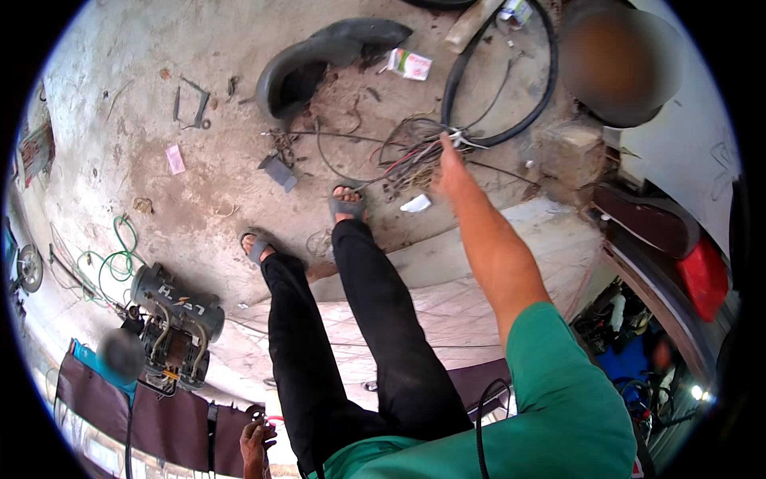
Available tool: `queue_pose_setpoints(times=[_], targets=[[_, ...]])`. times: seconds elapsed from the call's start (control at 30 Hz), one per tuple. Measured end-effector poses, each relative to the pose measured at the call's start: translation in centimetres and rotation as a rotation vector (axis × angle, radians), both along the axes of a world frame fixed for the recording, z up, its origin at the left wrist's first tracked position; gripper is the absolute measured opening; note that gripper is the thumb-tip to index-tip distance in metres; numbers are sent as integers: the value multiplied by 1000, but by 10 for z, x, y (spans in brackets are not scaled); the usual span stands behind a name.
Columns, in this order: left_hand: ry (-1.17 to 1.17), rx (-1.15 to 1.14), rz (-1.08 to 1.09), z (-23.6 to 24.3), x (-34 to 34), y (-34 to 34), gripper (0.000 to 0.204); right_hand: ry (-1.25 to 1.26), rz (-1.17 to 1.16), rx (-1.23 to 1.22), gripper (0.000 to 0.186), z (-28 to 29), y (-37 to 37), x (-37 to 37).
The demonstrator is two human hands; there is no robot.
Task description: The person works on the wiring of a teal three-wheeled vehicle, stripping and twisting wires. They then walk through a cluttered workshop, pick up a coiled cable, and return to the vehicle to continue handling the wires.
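Right hand (448,164) at tangled wires (405,162) on the floor (215,185); I cannot tell its grip.
Wires look dark, brown and reddish; carton (410,64) beyond, contents hidden. Left hand (255,439) clasps a small, unclear object (257,415).

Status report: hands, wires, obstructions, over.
Right hand at tangled wires, grip unclear. Lower-left hand holding something small. Thick black loop alongside, possibly obstructing.

Wire bundle (408,156), one; black hose loop (552,64), one; cartons (410,64), two; curved black rubber piece (343,36), one; pink slip (175,159), one; grey sandals (349,207), two; black trouser legs (367,295), two; compressor (195,310), one; spoked wheel (30,269), one; red panel (706,279), one.
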State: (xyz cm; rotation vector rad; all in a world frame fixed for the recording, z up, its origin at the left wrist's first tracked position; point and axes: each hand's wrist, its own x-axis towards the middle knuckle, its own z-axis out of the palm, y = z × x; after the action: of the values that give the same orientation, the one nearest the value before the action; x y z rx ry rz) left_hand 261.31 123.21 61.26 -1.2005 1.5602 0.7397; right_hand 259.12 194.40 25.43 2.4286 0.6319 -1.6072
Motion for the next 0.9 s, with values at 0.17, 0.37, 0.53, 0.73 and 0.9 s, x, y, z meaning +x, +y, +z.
queue_pose_setpoints(times=[0.17, 0.37, 0.53, 0.73, 0.9], targets=[[-112, -89, -32, 1, -36, 7, 29, 118, -148, 154, 71, -85, 30, 36], [-30, 6, -30, -3, -54, 25, 32, 400, -138, 113, 37, -29, -1, 41], [32, 111, -37, 0, -71, 38, 34, 773, -45, 117, 36, 90, -26, 48], [194, 295, -148, 13, -92, 82, 41, 1062, 161, 100, 49, 272, -33, 12], [394, 440, -283, 44, -127, 135, 45, 1286, 191, 4, 70, 419, -37, -22]])
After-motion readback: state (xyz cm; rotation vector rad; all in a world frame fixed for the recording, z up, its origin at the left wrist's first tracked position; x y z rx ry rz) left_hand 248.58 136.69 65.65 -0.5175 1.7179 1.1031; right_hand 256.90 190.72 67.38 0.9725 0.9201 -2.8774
